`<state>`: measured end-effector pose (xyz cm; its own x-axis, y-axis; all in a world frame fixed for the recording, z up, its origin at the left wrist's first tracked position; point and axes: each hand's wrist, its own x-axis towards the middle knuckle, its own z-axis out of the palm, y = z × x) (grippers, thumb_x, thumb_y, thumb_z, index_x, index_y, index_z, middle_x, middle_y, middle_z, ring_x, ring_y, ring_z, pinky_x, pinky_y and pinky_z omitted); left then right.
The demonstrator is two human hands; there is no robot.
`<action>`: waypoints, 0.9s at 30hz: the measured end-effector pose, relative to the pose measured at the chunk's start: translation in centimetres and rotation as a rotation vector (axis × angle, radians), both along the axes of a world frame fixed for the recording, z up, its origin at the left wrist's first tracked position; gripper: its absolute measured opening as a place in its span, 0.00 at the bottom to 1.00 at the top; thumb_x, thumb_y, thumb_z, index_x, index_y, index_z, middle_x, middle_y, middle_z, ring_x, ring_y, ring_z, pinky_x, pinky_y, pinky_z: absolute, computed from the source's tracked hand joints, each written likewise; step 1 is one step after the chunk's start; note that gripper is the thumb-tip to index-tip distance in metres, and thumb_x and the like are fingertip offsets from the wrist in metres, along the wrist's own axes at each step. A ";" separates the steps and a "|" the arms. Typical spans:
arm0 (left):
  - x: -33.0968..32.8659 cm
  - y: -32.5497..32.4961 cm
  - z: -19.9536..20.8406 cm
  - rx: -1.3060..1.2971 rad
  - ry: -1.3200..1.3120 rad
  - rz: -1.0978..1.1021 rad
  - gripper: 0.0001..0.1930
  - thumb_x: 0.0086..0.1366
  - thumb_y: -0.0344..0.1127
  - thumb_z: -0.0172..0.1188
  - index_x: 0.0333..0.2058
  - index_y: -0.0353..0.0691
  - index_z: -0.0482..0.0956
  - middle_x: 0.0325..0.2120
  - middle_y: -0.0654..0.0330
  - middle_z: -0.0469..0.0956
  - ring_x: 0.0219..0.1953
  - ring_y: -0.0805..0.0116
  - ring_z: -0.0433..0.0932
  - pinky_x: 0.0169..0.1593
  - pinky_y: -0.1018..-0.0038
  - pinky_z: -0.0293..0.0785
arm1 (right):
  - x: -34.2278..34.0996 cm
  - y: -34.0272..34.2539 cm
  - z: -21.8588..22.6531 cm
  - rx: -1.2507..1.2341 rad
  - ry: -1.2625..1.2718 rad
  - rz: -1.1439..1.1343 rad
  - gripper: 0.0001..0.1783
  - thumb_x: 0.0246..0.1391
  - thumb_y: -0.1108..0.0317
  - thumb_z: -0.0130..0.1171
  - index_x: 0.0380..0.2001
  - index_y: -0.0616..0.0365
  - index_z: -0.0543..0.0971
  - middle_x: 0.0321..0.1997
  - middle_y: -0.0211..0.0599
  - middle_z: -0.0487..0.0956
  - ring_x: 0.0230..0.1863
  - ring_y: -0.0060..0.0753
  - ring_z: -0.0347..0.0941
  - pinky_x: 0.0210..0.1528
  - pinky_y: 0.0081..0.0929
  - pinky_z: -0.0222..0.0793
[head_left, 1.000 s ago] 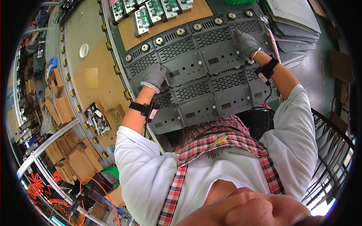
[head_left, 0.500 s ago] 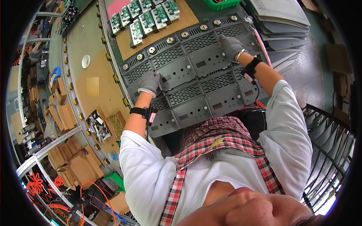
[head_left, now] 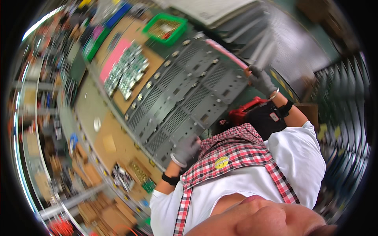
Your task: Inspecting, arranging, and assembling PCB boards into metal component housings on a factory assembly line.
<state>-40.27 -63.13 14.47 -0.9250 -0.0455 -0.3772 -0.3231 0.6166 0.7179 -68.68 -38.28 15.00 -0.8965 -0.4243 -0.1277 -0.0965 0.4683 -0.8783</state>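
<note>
My left hand (head_left: 186,151), in a grey glove, is at the near edge of the dark panels, close to the checked apron (head_left: 232,147). Motion blurs its fingers. Past the right-hand end of the panels is my right hand (head_left: 262,82), also gloved, beside the end of a pinkish strip (head_left: 226,53); its finger shape is smeared too. Between the hands lie two rows of dark grey perforated metal panels (head_left: 189,92). Several round metal fittings (head_left: 149,84) line their far edge.
Behind the panels, several green circuit boards (head_left: 128,70) stand on a brown sheet. A green bin (head_left: 182,28) holds small parts. Large grey sheets (head_left: 240,29) are stacked at the far right. A red object (head_left: 244,111) sits near my right forearm. Cardboard boxes (head_left: 114,216) are at the lower left.
The whole view has turned. Both hands have come off the panels: the left has drawn back toward the apron, the right has moved out past the panels' right end.
</note>
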 end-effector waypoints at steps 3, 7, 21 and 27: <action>-0.7 3.9 -2.2 0.143 -0.051 -0.205 0.13 0.57 0.43 0.50 0.34 0.40 0.70 0.23 0.51 0.74 0.29 0.52 0.74 0.33 0.66 0.68 | 6.0 8.6 -1.8 0.134 -0.141 -0.229 0.11 0.48 0.62 0.49 0.31 0.57 0.73 0.18 0.33 0.73 0.20 0.23 0.70 0.25 0.24 0.66; -0.8 8.2 -4.4 0.109 -0.068 -0.446 0.11 0.58 0.42 0.48 0.33 0.43 0.71 0.23 0.52 0.75 0.29 0.52 0.75 0.31 0.65 0.69 | 16.3 16.1 -3.4 0.295 -0.295 -0.298 0.11 0.46 0.62 0.49 0.30 0.55 0.75 0.21 0.34 0.76 0.25 0.29 0.73 0.31 0.28 0.67; -4.1 25.3 -3.5 -0.035 -0.137 -0.789 0.11 0.57 0.41 0.49 0.33 0.41 0.72 0.25 0.51 0.74 0.30 0.52 0.74 0.33 0.66 0.68 | 29.0 33.5 -5.9 0.321 -0.278 -0.439 0.15 0.47 0.61 0.49 0.38 0.55 0.73 0.29 0.37 0.77 0.33 0.36 0.74 0.39 0.30 0.66; -5.5 44.1 -6.9 0.005 -0.142 -1.006 0.12 0.56 0.42 0.49 0.33 0.40 0.71 0.25 0.48 0.74 0.32 0.51 0.74 0.34 0.64 0.68 | 34.2 51.0 -9.6 0.295 -0.406 -0.618 0.16 0.46 0.60 0.50 0.38 0.54 0.73 0.33 0.39 0.77 0.38 0.40 0.72 0.43 0.30 0.65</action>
<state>-45.81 -18.99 7.58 -0.4801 0.7310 -0.4850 0.2614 0.6470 0.7163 -34.49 12.75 5.45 -0.8178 0.2371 -0.5245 0.5578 0.5508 -0.6208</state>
